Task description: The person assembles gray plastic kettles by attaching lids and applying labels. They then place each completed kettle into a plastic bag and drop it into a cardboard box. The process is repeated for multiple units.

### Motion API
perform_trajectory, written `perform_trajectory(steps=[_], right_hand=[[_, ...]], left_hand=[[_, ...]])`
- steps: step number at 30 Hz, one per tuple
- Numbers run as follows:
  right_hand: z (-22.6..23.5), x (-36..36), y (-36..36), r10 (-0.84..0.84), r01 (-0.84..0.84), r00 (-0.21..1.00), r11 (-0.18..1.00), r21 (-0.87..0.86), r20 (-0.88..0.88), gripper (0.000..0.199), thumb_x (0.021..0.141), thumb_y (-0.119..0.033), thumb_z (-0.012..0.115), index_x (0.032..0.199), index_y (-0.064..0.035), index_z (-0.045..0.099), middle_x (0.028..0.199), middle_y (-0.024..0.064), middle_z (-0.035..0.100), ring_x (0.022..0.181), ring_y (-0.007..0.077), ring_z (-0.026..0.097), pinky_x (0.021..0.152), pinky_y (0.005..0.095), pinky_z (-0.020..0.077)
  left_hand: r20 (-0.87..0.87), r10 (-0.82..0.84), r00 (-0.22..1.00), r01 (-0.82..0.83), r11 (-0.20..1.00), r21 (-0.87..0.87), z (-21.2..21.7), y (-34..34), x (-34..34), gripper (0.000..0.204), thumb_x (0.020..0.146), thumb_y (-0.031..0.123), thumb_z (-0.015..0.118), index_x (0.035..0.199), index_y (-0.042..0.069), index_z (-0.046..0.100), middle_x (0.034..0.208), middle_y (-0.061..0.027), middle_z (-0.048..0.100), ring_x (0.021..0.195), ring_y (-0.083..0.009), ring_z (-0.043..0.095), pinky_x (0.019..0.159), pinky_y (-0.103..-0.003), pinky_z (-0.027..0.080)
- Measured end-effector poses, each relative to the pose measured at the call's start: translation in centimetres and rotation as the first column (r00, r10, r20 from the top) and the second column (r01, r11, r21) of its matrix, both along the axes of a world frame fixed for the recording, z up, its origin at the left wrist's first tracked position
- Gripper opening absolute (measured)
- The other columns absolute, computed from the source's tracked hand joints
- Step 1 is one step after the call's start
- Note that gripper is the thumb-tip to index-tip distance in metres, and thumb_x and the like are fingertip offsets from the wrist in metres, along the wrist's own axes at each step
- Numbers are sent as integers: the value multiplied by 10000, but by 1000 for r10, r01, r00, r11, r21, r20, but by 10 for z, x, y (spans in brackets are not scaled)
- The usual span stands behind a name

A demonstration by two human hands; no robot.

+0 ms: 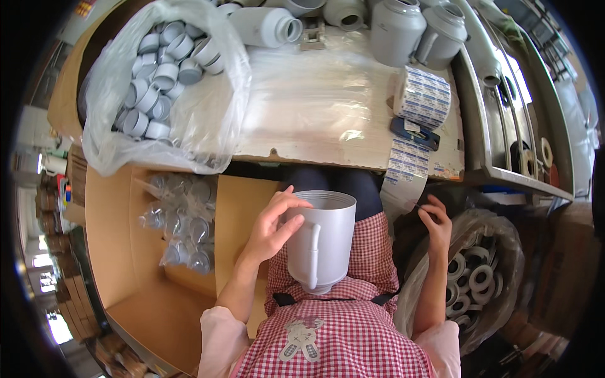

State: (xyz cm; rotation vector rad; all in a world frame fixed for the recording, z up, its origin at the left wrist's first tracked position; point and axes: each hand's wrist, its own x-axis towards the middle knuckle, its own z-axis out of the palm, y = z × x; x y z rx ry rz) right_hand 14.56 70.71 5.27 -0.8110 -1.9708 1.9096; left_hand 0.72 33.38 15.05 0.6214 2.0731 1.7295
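A light grey plastic jug [334,242] with a side handle lies across my lap, its wide threaded opening away from me and its narrow neck toward me. My left hand [272,228] grips its rim on the left, with fingers over the edge and thumb against the wall. To the right, my right hand [436,220] pinches the hanging end of a label strip [406,169]; the exact bit between the fingertips is small and partly hidden. This strip runs down from a label roll [423,97] under a blue-and-black holder [416,133] on the table.
A plastic-lined box of grey caps [165,75] stands at far left. Below it, an open carton [151,315] contains bagged clear-and-grey parts [189,220]. Grey jugs [397,31] line the table's back. A bag of grey rings [482,277] sits right, below a metal rack [529,179].
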Motion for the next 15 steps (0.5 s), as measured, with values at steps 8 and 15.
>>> perform_trajectory(steps=[8,15], right_hand=[[79,-20,-106,268,-339,941,752,-566,-207,96,944,-49,766,1034,-21,748,988,14,744,900,72,660,843,244,525],[111,-54,-154,340,-328,940,863,-384,-39,73,932,-78,798,979,-25,783,896,-12,750,824,50,655,761,223,542]], left_hand=[[-239,-31,970,0,992,-130,14,16,9,152,941,99,700,1060,6,679,1018,-106,675,1062,-266,624,1217,-524,365],[-232,-18,972,-1,997,-80,14,5,9,143,936,98,691,1043,5,679,994,-92,674,1007,-259,624,1215,-537,362]])
